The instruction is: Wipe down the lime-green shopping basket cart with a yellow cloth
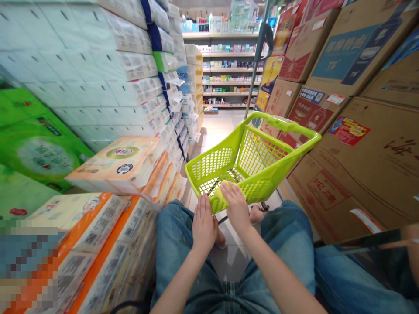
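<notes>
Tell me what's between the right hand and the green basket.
Head view: a yellow cloth or sponge, between the right hand and the green basket.

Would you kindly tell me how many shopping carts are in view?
1: the yellow-green shopping cart, between the wrapped packs and the stacked cartons, with the left hand and right hand at its near end. Others may be hidden behind those goods.

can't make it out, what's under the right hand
Part of a yellow sponge or cloth shows under the right hand, at the edge of the lime-green shopping cart; the hand hides the rest.
</notes>
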`<state>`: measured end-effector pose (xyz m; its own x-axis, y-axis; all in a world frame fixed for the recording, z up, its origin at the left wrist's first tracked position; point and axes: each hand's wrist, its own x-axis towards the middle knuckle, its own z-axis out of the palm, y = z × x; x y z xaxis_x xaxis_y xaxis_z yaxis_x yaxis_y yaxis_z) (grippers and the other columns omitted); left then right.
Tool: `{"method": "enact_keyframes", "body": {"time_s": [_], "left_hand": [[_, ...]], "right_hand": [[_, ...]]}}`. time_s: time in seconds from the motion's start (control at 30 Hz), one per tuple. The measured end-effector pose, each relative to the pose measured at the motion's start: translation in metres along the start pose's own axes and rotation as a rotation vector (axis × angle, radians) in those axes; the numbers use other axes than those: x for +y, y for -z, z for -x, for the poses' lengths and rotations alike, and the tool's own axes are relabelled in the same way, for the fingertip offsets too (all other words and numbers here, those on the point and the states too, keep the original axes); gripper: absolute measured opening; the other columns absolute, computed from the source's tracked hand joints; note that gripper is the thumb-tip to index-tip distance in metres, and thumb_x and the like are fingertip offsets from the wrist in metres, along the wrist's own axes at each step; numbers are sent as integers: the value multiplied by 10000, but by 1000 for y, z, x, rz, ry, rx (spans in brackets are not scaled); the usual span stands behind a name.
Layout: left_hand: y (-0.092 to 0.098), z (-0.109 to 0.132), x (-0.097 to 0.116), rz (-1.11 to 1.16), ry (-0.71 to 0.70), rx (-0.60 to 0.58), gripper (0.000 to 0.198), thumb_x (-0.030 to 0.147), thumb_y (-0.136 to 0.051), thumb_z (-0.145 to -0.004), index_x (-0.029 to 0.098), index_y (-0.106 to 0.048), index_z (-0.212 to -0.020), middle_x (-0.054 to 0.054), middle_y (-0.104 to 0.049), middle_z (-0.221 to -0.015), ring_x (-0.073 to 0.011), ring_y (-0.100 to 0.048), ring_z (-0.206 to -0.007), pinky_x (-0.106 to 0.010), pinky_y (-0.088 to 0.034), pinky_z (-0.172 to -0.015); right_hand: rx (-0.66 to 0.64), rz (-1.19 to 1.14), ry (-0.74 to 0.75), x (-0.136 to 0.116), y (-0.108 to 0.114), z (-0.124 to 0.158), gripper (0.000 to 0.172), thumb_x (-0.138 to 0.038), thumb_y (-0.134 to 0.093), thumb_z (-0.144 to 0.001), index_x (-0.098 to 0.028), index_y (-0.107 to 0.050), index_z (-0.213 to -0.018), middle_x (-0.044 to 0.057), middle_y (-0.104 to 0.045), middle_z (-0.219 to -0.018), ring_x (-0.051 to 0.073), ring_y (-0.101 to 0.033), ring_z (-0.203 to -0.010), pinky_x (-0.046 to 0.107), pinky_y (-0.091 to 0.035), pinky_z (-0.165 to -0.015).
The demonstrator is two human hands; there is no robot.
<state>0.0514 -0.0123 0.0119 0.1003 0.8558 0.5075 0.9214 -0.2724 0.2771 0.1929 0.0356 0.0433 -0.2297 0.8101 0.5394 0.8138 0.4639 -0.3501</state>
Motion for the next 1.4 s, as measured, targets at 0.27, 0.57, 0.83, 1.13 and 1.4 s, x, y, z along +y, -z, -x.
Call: {"method": "enact_keyframes", "body": {"time_s": [0.27,0.57,0.83,1.13,1.4], "left_hand": [[2,1,-5,-46,-33,-7,815,62,-476,-836,79,-106,-1563,-210,-364,-1560,-292,-280,-1488,-475,-361,-1167],[2,-1,0,-7,12,-8,863,82,-483,-848,105,-17,-1574,-199,-304,-1594,-300,-273,-1489,-482,-346,-1178],[0,2,-5,-26,-44,4,801,75,-486,-848,72,-116,-1559,-232,-377,-1545,-318,-300,-1477,-505,-364,-1162],[5,-3,-1,-34,-26,-13,857,74,-500,-840,73,-48,-1568,-216,-317,-1584,-306,-274,-1489,-478,-349,-1177],[0,1,-3,-18,-27,-3,832,68,-496,-836,72,-89,-1563,-239,-362,-1553,-311,-286,-1484,-504,-367,-1161]], "right_hand": [[-111,-76,152,0,4,3,767,66,-364,-726,-205,-511,-1429,35,-550,-1459,194,-413,-1424,454,-340,-1194],[46,65,-162,50,26,-12,758,66,-378,-662,-120,-565,-1373,84,-567,-1440,243,-396,-1431,501,-290,-1214],[-90,-54,122,-31,-14,7,707,50,-408,-761,-177,-514,-1422,48,-538,-1471,181,-397,-1432,421,-327,-1203],[48,75,-145,70,39,-12,799,60,-381,-649,-178,-552,-1392,60,-555,-1455,224,-398,-1432,503,-295,-1208],[-62,-44,41,-35,-11,5,692,55,-406,-748,-150,-544,-1395,73,-547,-1461,201,-398,-1431,439,-315,-1207]]}}
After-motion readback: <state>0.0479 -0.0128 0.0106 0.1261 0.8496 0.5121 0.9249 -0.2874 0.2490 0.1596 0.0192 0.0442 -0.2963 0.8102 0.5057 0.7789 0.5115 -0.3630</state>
